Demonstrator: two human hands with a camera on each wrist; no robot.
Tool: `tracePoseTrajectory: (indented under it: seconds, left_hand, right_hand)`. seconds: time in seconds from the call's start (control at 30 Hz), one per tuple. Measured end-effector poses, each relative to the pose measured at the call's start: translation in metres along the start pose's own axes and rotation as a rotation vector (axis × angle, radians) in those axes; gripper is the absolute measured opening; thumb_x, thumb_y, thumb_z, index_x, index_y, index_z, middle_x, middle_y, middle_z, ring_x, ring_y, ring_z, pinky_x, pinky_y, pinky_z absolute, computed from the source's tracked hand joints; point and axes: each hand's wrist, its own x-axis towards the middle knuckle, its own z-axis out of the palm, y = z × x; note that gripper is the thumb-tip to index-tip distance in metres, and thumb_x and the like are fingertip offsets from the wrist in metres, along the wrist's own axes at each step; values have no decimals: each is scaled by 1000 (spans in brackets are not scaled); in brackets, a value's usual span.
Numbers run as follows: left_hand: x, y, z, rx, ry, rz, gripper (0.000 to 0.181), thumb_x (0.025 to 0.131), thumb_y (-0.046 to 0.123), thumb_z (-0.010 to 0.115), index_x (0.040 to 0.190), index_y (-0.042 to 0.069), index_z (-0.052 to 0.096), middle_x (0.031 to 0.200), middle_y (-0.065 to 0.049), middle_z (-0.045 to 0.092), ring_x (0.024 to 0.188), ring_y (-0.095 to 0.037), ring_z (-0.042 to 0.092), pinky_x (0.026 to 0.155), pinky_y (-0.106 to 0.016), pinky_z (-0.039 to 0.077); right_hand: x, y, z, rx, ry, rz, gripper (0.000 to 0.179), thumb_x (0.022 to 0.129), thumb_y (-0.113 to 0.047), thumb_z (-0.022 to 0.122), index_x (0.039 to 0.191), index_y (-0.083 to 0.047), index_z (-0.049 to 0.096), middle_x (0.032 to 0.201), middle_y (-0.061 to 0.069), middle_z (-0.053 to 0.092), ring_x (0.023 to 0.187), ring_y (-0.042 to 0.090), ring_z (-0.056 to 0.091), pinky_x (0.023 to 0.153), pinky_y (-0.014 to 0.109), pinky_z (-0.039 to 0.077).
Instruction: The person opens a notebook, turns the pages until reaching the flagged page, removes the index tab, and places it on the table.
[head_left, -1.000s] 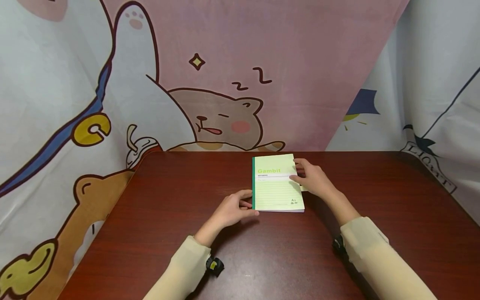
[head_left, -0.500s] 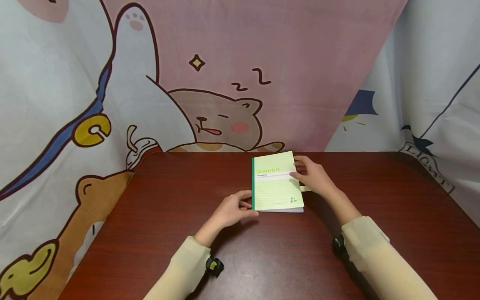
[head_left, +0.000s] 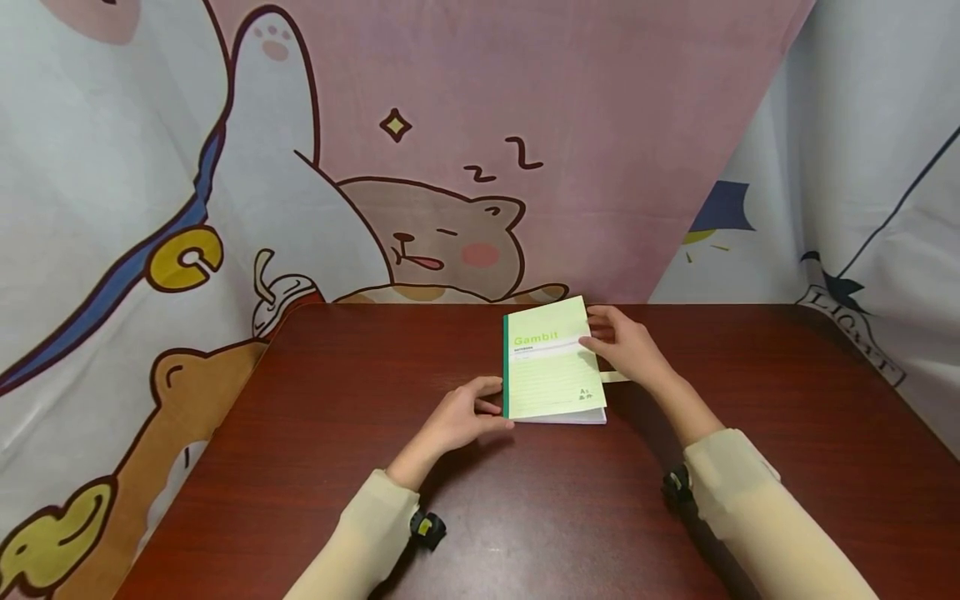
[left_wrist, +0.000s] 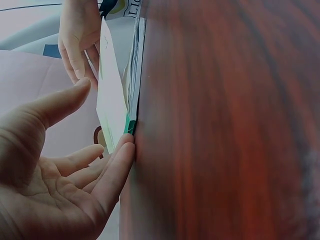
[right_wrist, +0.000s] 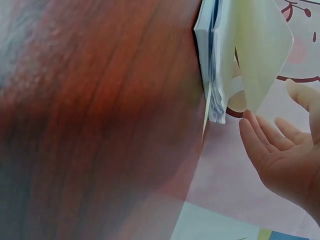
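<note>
Passage lay open across the table (head_left: pixel 555 517) between the sleeves (head_left: pixel 360 533). Left hand (head_left: pixel 459 418) blocked the green spine (head_left: pixel 506 358) of the notebook (head_left: pixel 555 387); right hand (head_left: pixel 632 348) partly obstructed the gap under its lifted cover (right_wrist: pixel 265 50); curtain (head_left: pixel 600 150) stood behind.

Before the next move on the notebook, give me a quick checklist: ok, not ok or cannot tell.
1. Notebook resting on the table: ok, its pages lie low, only the cover is up.
2. Left hand at the green spine: ok, fingertips reach it.
3. Right hand on the cover: ok, fingertips at its free edge.
4. Thumb closing a pinch: not ok, it stands apart from the cover in the right wrist view.
5. Cover fully open: not ok, only partly raised.
6. Pale strip at the right side loose or attached: cannot tell.
</note>
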Motion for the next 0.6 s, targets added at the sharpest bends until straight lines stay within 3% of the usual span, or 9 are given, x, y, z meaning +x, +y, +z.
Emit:
tracePoseTrajectory:
  seconds: [0.43,0.6]
  left_hand:
    - [-2,-5,-3,30,1,40,66,86,22,78,142,1,50,143,-15,57,111,-27,68,85,-32,57]
    - [-2,-4,-5,6,4,10,67,86,23,79,144,4,49,144,-12,58,114,-27,67,93,-39,55]
  right_hand:
    - [3,-9,-1,49,47,-20,54,98,-16,64,145,1,44,140,25,56,121,39,62,96,51,54]
    - [5,-12,-1,79,74,-32,51,97,-15,65,142,1,47,140,24,57,119,38,63,96,49,55]
